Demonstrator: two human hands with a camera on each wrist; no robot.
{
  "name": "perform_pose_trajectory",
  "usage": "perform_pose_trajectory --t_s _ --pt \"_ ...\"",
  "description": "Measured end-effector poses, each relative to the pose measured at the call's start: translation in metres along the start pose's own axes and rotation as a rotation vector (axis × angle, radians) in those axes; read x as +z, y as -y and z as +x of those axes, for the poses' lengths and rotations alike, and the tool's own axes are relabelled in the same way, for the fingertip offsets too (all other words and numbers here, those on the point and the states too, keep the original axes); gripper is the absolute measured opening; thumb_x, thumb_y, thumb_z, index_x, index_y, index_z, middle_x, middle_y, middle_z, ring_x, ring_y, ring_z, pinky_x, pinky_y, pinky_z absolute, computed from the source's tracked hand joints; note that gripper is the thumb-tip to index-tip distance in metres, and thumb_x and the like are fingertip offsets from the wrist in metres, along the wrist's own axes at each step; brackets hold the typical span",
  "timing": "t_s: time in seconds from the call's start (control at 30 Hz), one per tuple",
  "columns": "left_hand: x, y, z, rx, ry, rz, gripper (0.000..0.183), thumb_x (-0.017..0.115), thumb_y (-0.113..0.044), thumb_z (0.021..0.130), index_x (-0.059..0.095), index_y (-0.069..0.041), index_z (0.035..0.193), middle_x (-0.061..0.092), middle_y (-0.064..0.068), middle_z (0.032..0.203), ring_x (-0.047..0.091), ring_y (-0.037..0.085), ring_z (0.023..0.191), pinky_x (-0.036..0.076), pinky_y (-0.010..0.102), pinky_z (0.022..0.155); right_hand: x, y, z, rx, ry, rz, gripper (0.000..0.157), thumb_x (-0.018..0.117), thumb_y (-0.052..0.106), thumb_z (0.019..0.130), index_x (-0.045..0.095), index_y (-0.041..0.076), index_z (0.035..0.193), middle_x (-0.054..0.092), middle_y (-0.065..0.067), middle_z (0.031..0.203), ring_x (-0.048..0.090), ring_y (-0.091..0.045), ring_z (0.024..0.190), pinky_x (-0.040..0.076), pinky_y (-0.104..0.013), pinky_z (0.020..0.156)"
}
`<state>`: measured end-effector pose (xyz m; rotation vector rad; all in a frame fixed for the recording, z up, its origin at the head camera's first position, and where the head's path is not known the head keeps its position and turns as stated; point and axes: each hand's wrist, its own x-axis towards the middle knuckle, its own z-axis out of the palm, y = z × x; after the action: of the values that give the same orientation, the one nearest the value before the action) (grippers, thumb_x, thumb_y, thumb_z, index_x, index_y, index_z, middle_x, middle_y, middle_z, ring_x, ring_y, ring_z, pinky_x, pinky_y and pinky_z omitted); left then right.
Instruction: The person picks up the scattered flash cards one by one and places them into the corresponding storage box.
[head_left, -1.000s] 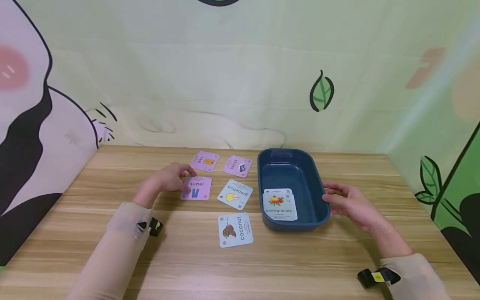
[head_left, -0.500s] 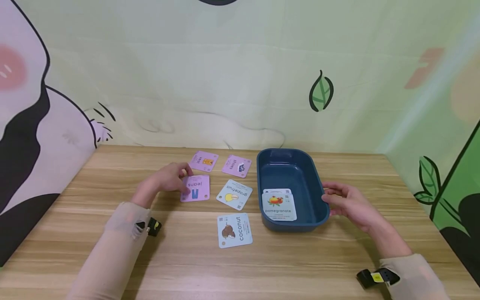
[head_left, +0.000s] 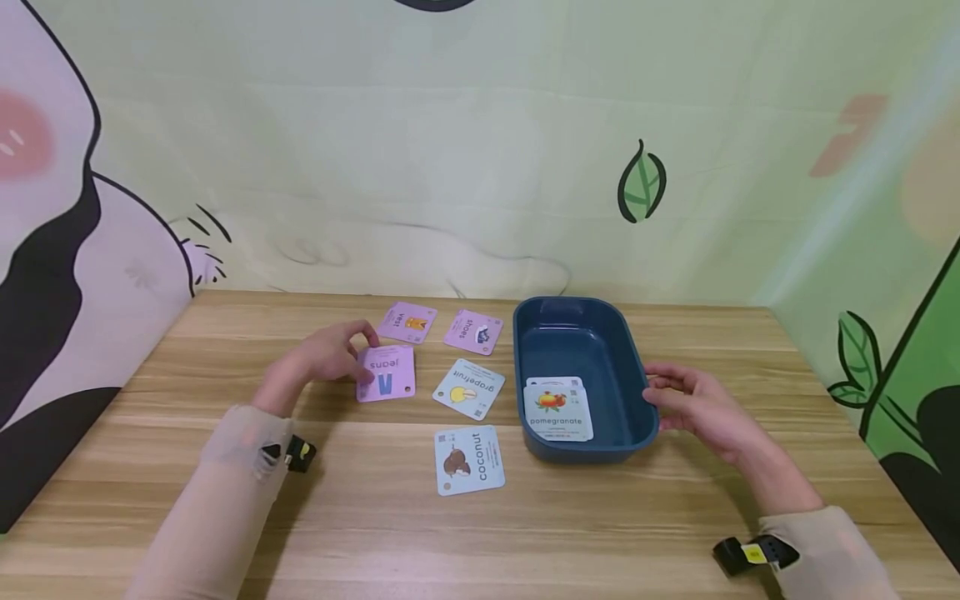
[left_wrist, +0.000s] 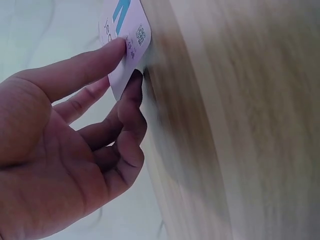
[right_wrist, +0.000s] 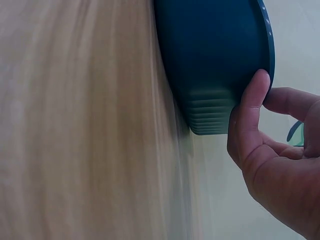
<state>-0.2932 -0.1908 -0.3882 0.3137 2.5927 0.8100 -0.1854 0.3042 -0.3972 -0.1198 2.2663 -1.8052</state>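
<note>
My left hand [head_left: 324, 352] pinches the purple jeans card [head_left: 392, 364] by its left edge. In the left wrist view the thumb lies on the printed face of the jeans card [left_wrist: 131, 44], with a finger beneath it, and the card is tilted off the wood. My right hand [head_left: 693, 408] grips the right rim of the dark blue bin [head_left: 626, 333]. The right wrist view shows its fingertips at the wall and rim of the bin [right_wrist: 210, 50]. Inside the bin's near-left corner lies a pomegranate card [head_left: 558, 412] on top of another card.
Behind the jeans card lie the purple vest card [head_left: 407, 322] and shoes card [head_left: 473, 332]. Between the left hand and the bin are the light blue grapefruit card [head_left: 468, 389] and, nearer, the coconut card [head_left: 470, 461]. A printed cloth [head_left: 450, 167] hangs behind the wooden table [head_left: 480, 546].
My left hand has drawn the jeans card slightly left and raised it off the table. The right hand and the bin have stayed in place.
</note>
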Motion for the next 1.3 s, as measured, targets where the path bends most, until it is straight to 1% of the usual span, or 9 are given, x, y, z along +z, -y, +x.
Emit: perform_pose_trajectory --t_s 0.07,0.3,0.43,0.53,0.67,0.83,0.93,1.1,1.3 --pt "-0.001 0.003 0.0 -0.001 -0.006 -0.016 0.045 0.076 -0.011 0.079 0.053 -0.011 0.118 0.059 0.012 0.093 0.054 0.025 0.08 0.044 0.034 0.068 0.0 0.0 0.0 0.0 0.002 0.0 0.058 0.06 0.016 0.095 0.033 -0.011 0.139 0.045 -0.023 0.117 0.059 -0.017 0.086 0.055 -0.033 0.07" --pt "-0.004 0.009 -0.002 0.068 -0.04 -0.045 0.043 0.075 -0.007 0.077 0.057 -0.006 0.116 0.061 0.018 0.101 0.057 0.028 0.087 0.046 0.035 0.069 0.0 0.001 0.0 0.001 0.004 0.003 0.057 0.06 0.015 0.095 0.034 -0.01 0.139 0.045 -0.022 0.117 0.059 -0.017 0.086 0.055 -0.034 0.07" --pt "-0.005 0.007 -0.005 0.072 -0.042 -0.081 0.042 0.074 -0.007 0.079 0.057 -0.006 0.117 0.061 0.021 0.106 0.058 0.03 0.093 0.046 0.037 0.073 0.0 0.002 -0.001 -0.001 0.005 0.01 0.057 0.06 0.015 0.095 0.034 -0.011 0.139 0.046 -0.021 0.115 0.059 -0.016 0.086 0.055 -0.033 0.07" --pt "-0.007 0.006 -0.008 0.056 -0.044 -0.106 0.041 0.074 -0.008 0.081 0.057 -0.009 0.118 0.059 0.021 0.111 0.056 0.032 0.098 0.044 0.039 0.078 0.0 0.002 -0.001 -0.004 0.006 0.011 0.057 0.059 0.014 0.096 0.033 -0.012 0.139 0.047 -0.02 0.114 0.059 -0.016 0.085 0.055 -0.033 0.069" --pt "-0.008 0.005 -0.009 0.056 -0.053 -0.147 0.039 0.072 -0.01 0.083 0.058 -0.012 0.12 0.058 0.019 0.114 0.055 0.032 0.099 0.043 0.039 0.079 0.0 0.001 0.0 -0.003 0.004 0.012 0.056 0.059 0.014 0.095 0.034 -0.011 0.138 0.047 -0.019 0.112 0.059 -0.016 0.084 0.055 -0.034 0.069" --pt "-0.009 0.003 -0.009 0.1 -0.06 -0.207 0.037 0.072 -0.01 0.083 0.061 -0.013 0.119 0.06 0.017 0.111 0.057 0.029 0.096 0.043 0.039 0.08 0.0 0.0 0.001 0.004 0.0 0.013 0.056 0.06 0.015 0.095 0.035 -0.011 0.139 0.047 -0.019 0.113 0.059 -0.016 0.085 0.055 -0.034 0.07" --pt "-0.009 0.001 -0.01 0.122 -0.06 -0.225 0.037 0.073 -0.01 0.083 0.062 -0.013 0.119 0.062 0.016 0.109 0.058 0.028 0.094 0.044 0.039 0.08 0.0 0.001 0.0 0.002 0.002 0.009 0.057 0.06 0.015 0.095 0.034 -0.011 0.139 0.046 -0.021 0.115 0.059 -0.017 0.085 0.055 -0.034 0.07" --pt "-0.008 -0.007 -0.013 0.121 -0.065 -0.271 0.039 0.073 -0.011 0.083 0.061 -0.014 0.12 0.063 0.015 0.101 0.057 0.026 0.09 0.044 0.041 0.08 0.0 0.0 0.0 0.001 0.003 0.01 0.056 0.06 0.015 0.095 0.034 -0.011 0.139 0.046 -0.021 0.115 0.059 -0.017 0.085 0.055 -0.034 0.07" --pt "-0.004 -0.019 -0.015 0.142 -0.112 -0.349 0.039 0.073 -0.01 0.083 0.061 -0.014 0.12 0.06 0.015 0.098 0.056 0.028 0.089 0.044 0.046 0.082 0.001 -0.001 0.001 -0.005 0.005 0.021 0.055 0.06 0.014 0.095 0.035 -0.011 0.138 0.048 -0.018 0.111 0.059 -0.016 0.083 0.055 -0.034 0.069"
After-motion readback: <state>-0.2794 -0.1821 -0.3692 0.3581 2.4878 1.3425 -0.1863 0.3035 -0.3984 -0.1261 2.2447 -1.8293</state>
